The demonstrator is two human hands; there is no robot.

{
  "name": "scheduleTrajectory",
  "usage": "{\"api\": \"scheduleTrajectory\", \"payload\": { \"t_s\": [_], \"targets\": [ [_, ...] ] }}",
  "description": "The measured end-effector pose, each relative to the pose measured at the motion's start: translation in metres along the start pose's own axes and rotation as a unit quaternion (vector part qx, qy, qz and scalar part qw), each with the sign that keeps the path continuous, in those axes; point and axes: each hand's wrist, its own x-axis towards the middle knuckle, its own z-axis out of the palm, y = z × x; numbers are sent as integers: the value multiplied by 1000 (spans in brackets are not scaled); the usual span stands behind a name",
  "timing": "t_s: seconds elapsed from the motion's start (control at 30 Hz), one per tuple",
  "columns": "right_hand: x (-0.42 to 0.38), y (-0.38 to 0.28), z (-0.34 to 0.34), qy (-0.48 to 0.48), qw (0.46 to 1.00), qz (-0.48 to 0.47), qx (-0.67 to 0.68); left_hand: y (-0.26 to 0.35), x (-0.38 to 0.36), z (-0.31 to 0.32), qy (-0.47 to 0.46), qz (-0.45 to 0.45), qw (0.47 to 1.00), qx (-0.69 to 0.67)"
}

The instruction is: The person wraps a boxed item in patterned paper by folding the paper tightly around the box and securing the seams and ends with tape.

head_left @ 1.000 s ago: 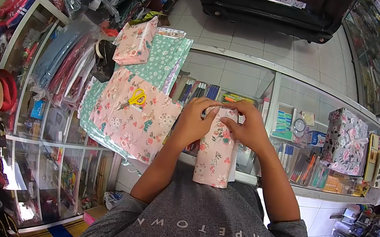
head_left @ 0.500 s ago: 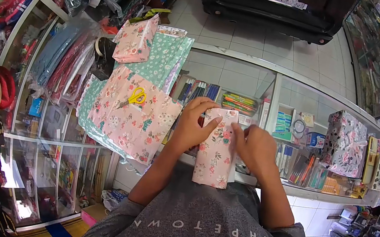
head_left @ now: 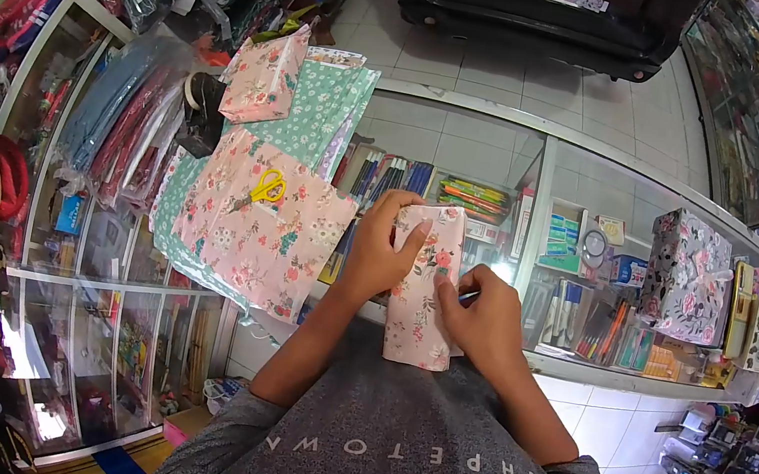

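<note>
Clearly pink floral paper covers the package (head_left: 425,286).

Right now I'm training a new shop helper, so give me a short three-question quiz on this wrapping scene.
1. True or false: the yellow scissors lie on the pink floral sheet.
2. Which hand presses the top end of the pink wrapped package? A) left hand B) right hand
3. Fill in: the grey floral gift box stands on the glass ____.

Key: 1 true; 2 A; 3 counter.
</note>
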Motion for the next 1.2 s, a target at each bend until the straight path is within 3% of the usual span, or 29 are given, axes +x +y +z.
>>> {"api": "scheduleTrajectory", "payload": {
  "t_s": [0.03,0.1,0.23,0.3,0.33,0.4,0.47,0.53,0.67,0.73,0.8,0.93,1.0,1.13,1.2],
  "targets": [
    [0,1,2,1,1000,2,2,0,-1,-1,-2,0,1000,1],
    [3,8,8,-16,976,67,206,-1,0,-4,11,-1,1000,-9],
    [13,22,16,-59,958,39,279,-9,1,-3,10,-4,999,-44],
    [12,16,14,-54,943,10,330,-7,3,-4,43,-32,977,-207],
    [11,11,13,-53,942,10,331,-6,3,-8,42,-31,977,-206],
    [9,4,11,-62,935,-19,348,-6,3,-15,74,-151,867,-469],
    [7,5,14,-57,934,-47,350,-6,1,-16,98,-155,866,-465],
    [4,4,15,-52,932,-75,351,1,0,-20,65,-190,844,-497],
    [-1,0,11,-61,939,-83,327,21,4,-15,81,-172,894,-406],
    [-2,0,8,-60,946,-84,307,12,5,-15,79,-188,875,-438],
    [-3,1,6,-72,926,-20,369,11,6,-14,74,-216,850,-475],
    [-7,4,-1,-56,937,2,346,5,5,-11,82,-208,856,-467],
    [-6,8,1,-18,938,-35,344,5,6,-9,77,-206,859,-463],
    [-3,18,-2,-37,953,-1,302,1,6,-6,81,-209,862,-454],
    [-4,11,-9,-79,912,87,393,1,6,-6,82,-212,853,-470]
  ]
}}
